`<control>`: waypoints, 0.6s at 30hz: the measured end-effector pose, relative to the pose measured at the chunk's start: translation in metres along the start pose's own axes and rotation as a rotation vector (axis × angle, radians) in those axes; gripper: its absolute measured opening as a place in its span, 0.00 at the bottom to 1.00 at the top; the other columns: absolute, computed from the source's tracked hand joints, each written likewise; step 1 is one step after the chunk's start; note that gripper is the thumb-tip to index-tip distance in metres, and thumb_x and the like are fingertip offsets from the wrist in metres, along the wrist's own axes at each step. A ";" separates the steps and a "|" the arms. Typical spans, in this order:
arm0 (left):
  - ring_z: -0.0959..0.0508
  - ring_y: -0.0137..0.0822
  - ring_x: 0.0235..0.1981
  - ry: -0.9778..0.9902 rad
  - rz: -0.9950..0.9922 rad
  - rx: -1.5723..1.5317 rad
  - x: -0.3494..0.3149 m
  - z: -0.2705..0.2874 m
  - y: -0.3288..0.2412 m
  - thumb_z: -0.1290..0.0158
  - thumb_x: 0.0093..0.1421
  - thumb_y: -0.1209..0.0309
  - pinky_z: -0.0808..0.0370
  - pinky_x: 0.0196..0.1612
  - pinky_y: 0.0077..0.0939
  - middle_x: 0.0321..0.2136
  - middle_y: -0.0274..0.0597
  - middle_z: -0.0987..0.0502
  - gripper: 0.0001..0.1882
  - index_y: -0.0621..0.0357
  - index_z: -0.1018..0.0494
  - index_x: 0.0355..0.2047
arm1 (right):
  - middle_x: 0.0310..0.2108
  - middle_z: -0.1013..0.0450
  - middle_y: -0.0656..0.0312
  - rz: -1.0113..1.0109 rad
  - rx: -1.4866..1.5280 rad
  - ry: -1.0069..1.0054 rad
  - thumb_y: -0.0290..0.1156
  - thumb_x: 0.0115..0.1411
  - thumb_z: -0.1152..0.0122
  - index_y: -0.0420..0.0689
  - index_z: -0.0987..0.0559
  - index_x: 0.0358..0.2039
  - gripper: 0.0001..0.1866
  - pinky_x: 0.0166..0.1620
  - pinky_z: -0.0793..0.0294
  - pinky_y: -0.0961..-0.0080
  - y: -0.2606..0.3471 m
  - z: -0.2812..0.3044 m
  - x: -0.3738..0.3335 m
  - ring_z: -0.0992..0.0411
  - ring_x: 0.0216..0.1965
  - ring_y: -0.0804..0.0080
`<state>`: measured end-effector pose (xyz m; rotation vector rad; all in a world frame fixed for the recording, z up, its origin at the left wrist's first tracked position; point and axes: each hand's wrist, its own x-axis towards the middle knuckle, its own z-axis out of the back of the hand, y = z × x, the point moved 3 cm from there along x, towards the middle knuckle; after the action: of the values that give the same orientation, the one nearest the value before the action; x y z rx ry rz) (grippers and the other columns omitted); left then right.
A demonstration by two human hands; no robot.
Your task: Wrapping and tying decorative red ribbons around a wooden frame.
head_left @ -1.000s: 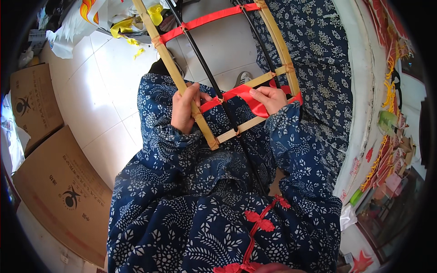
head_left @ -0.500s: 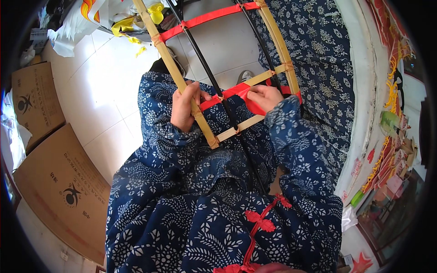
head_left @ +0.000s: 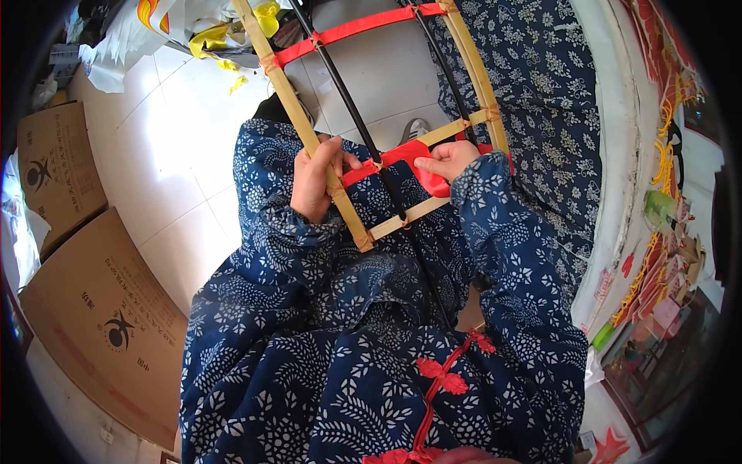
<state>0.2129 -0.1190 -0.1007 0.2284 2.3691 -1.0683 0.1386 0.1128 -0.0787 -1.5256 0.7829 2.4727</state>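
A ladder-like frame of pale bamboo strips (head_left: pixel 297 108) with black rods (head_left: pixel 345 97) running lengthwise leans over my lap. My left hand (head_left: pixel 315 179) is closed round the frame's left strip, its fingertips close to a crossbar wrapped in red. Along that crossbar runs a red strip of material (head_left: pixel 402 155), with a loose flap hanging below it. My right hand (head_left: pixel 450 164) pinches this red strip between thumb and fingers, near the right-hand rod. Higher up, another crossbar (head_left: pixel 359 31) is covered in red from side to side. Thin ties bind the joints.
Two brown cardboard boxes (head_left: pixel 100 325) stand on the tiled floor (head_left: pixel 166 139) at left. Torn white and yellow scraps (head_left: pixel 209 42) lie at the far left. Blue flowered cloth (head_left: pixel 525 93) hangs beyond the frame on the right, beside a white edge and red hanging ornaments (head_left: pixel 653 286).
My right hand has shifted slightly, turning at the wrist, and the pinched red flap now hangs differently. The left hand keeps its hold on the frame.
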 end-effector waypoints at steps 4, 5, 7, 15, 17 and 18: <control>0.24 0.38 0.22 -0.002 0.005 0.004 0.002 0.000 0.002 0.51 0.62 0.69 0.26 0.31 0.26 0.13 0.36 0.35 0.15 0.57 0.38 0.19 | 0.34 0.23 0.56 0.023 -0.276 -0.072 0.43 0.53 0.31 0.39 0.23 0.46 0.25 0.40 0.26 0.75 -0.004 -0.005 0.005 0.25 0.36 0.71; 0.24 0.38 0.22 0.002 0.008 0.003 0.003 0.000 0.003 0.51 0.62 0.69 0.26 0.31 0.26 0.13 0.36 0.35 0.15 0.57 0.38 0.19 | 0.35 0.23 0.55 0.038 -0.280 -0.130 0.42 0.52 0.30 0.39 0.25 0.48 0.27 0.41 0.25 0.73 -0.013 -0.008 0.006 0.25 0.37 0.69; 0.23 0.38 0.22 0.016 0.008 0.012 0.005 0.001 0.002 0.51 0.62 0.69 0.26 0.31 0.25 0.13 0.35 0.35 0.15 0.57 0.38 0.19 | 0.36 0.23 0.53 0.062 -0.294 -0.183 0.42 0.51 0.30 0.38 0.26 0.50 0.30 0.42 0.25 0.71 -0.018 -0.009 -0.005 0.24 0.37 0.67; 0.23 0.38 0.23 0.019 0.009 -0.004 0.001 0.006 0.003 0.51 0.62 0.69 0.27 0.31 0.25 0.13 0.35 0.35 0.15 0.57 0.37 0.19 | 0.62 0.40 0.54 0.688 -0.705 -0.742 0.46 0.61 0.46 0.42 0.36 0.62 0.32 0.64 0.47 0.52 0.026 -0.040 -0.098 0.43 0.63 0.49; 0.23 0.38 0.23 0.023 0.009 -0.010 0.004 0.004 0.003 0.51 0.62 0.69 0.27 0.31 0.24 0.13 0.35 0.35 0.15 0.58 0.37 0.19 | 0.65 0.43 0.55 0.714 -0.742 -0.677 0.49 0.63 0.50 0.43 0.37 0.63 0.33 0.65 0.51 0.49 0.032 -0.050 -0.090 0.48 0.66 0.47; 0.23 0.38 0.23 0.018 0.013 -0.004 0.003 0.003 0.002 0.51 0.62 0.69 0.27 0.31 0.24 0.13 0.35 0.35 0.15 0.58 0.37 0.19 | 0.66 0.45 0.57 0.725 -0.748 -0.654 0.52 0.64 0.54 0.43 0.39 0.64 0.35 0.66 0.54 0.47 0.035 -0.053 -0.084 0.50 0.67 0.48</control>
<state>0.2120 -0.1203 -0.1048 0.2529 2.3826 -1.0593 0.2080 0.0699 -0.0121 -0.3888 0.3044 3.7663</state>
